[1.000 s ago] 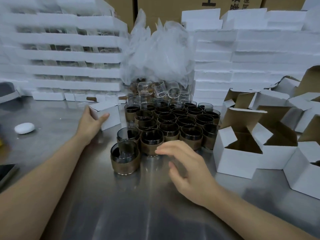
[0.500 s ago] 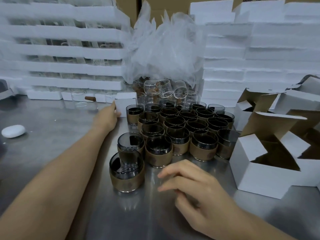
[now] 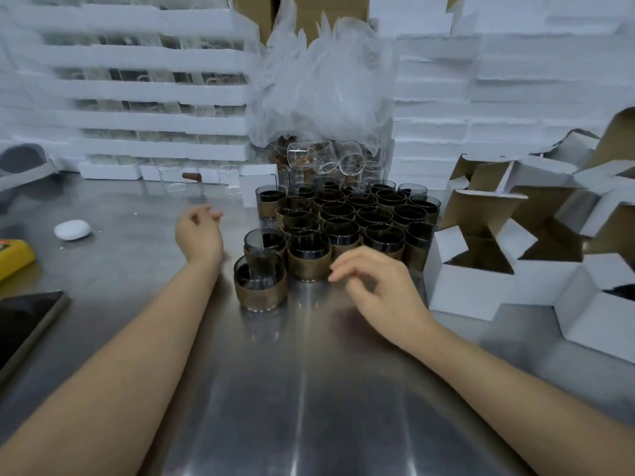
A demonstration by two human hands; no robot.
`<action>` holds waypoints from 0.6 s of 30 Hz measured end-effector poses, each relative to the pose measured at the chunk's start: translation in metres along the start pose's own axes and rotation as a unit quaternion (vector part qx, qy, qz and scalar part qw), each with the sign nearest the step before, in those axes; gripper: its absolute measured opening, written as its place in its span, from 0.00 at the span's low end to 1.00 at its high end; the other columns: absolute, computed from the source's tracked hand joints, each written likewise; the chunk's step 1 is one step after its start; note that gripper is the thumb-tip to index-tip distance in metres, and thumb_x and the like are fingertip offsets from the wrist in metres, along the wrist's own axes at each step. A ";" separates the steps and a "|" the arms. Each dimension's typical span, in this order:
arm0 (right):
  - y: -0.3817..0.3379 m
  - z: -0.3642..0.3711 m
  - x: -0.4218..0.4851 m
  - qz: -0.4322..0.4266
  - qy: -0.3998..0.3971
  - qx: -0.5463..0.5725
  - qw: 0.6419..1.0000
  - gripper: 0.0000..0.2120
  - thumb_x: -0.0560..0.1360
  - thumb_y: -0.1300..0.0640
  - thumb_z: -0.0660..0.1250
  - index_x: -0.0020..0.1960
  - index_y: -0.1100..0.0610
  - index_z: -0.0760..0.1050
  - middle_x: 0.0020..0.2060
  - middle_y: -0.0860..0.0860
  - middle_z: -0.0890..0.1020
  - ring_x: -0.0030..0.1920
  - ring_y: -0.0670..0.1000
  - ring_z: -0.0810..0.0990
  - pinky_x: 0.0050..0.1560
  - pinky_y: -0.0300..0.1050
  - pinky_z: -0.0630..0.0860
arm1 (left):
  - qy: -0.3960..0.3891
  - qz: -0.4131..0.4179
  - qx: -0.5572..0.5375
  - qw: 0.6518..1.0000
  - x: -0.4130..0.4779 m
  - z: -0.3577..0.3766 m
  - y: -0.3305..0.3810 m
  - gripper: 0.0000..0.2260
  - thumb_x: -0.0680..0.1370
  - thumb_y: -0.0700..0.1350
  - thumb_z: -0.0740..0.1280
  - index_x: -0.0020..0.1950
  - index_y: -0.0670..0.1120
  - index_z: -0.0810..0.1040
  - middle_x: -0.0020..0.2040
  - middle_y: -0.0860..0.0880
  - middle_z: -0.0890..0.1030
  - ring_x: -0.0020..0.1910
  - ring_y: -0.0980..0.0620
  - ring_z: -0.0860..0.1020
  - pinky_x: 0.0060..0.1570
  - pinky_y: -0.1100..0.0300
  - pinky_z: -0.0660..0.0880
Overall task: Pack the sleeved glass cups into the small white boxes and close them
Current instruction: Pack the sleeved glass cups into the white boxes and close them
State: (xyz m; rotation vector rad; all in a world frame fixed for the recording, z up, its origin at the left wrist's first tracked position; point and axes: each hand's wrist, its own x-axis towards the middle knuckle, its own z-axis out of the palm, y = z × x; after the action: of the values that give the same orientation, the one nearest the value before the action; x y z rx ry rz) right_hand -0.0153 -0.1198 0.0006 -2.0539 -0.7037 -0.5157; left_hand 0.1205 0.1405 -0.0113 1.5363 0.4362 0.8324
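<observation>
Landmark: cluster of sleeved glass cups (image 3: 343, 221), mid brushed-steel desk (image 3: 309, 389). Smoky round glass, each with a brown, leathery-looking band round the lower half, packed rim to rim in rows. One front cup (image 3: 260, 286) sits at the cluster's near-left corner. Left hand (image 3: 199, 231) is left of the cluster, fingers loosely curled, gripping nothing. Right hand (image 3: 374, 286) is just in front of the cluster's near row, fingers relaxed and bent, fingertips near a front cup, also gripping nothing. Right of the cluster: open small white boxes (image 3: 470, 290), matte white card outside, raw brown inside, flaps up. Behind its left edge: one closed white box (image 3: 257, 187). Behind the cluster: bare clear glasses (image 3: 309, 156) under a crinkled clear plastic bag (image 3: 323, 80), flanked by stacked rough-edged white foam trays (image 3: 154, 91). Far left of the cluster: a smooth white oval object (image 3: 72, 229).
</observation>
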 end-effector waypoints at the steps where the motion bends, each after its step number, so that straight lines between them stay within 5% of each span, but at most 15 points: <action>1: 0.000 0.000 0.000 0.016 0.007 0.001 1.000 0.14 0.71 0.75 0.62 0.45 0.61 0.82 0.47 0.52 0.80 0.47 0.46 0.78 0.46 0.32 0.71 | 0.018 -0.024 -0.032 0.999 -0.007 -0.009 0.007 0.12 0.82 0.40 0.55 0.57 0.41 0.76 0.49 0.45 0.82 0.49 0.52 0.79 0.53 0.65 0.75; 4: 0.001 0.001 0.002 0.057 0.016 -0.001 0.998 0.17 0.73 0.74 0.61 0.55 0.58 0.79 0.49 0.50 0.75 0.46 0.47 0.77 0.47 0.32 0.72 | 0.058 0.049 -0.120 0.990 -0.028 -0.029 0.049 0.11 0.80 0.37 0.55 0.49 0.42 0.77 0.40 0.48 0.81 0.39 0.57 0.78 0.44 0.68 0.72; 8: 0.005 0.005 0.003 0.074 -0.016 -0.048 0.996 0.29 0.75 0.71 0.60 0.72 0.50 0.67 0.50 0.46 0.67 0.43 0.44 0.75 0.49 0.32 0.72 | -0.034 0.296 -0.075 0.952 -0.087 -0.025 0.103 0.09 0.76 0.39 0.57 0.43 0.47 0.76 0.38 0.54 0.78 0.40 0.58 0.76 0.44 0.66 0.71; 12: 0.011 0.006 0.006 0.081 -0.066 -0.123 0.987 0.24 0.74 0.66 0.63 0.68 0.51 0.69 0.49 0.49 0.66 0.41 0.49 0.74 0.46 0.37 0.73 | -0.152 0.551 0.106 0.814 -0.151 -0.005 0.104 0.07 0.73 0.37 0.62 0.45 0.42 0.80 0.43 0.48 0.80 0.43 0.50 0.76 0.43 0.58 0.71; 15: 0.012 0.007 0.007 0.055 -0.076 -0.114 0.989 0.08 0.77 0.64 0.62 0.50 0.52 0.67 0.47 0.52 0.71 0.47 0.48 0.72 0.47 0.39 0.73 | -0.223 0.587 0.145 0.765 -0.177 0.003 0.087 0.09 0.73 0.37 0.62 0.46 0.42 0.80 0.46 0.48 0.81 0.45 0.48 0.76 0.41 0.55 0.70; 18: 0.020 0.008 0.002 0.087 -0.103 -0.098 0.986 0.19 0.77 0.67 0.66 0.58 0.45 0.68 0.47 0.40 0.72 0.50 0.39 0.71 0.50 0.20 0.65 | -0.274 0.545 0.125 0.782 -0.187 0.009 0.073 0.11 0.73 0.36 0.61 0.50 0.42 0.80 0.50 0.48 0.80 0.51 0.52 0.73 0.47 0.60 0.66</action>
State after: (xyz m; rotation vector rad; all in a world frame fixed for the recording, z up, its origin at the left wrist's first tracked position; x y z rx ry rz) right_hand 0.0002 -0.1209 -0.0144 -2.3526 -0.6044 -0.2852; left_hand -0.0115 -0.0089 0.0129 2.1801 -0.9253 1.1264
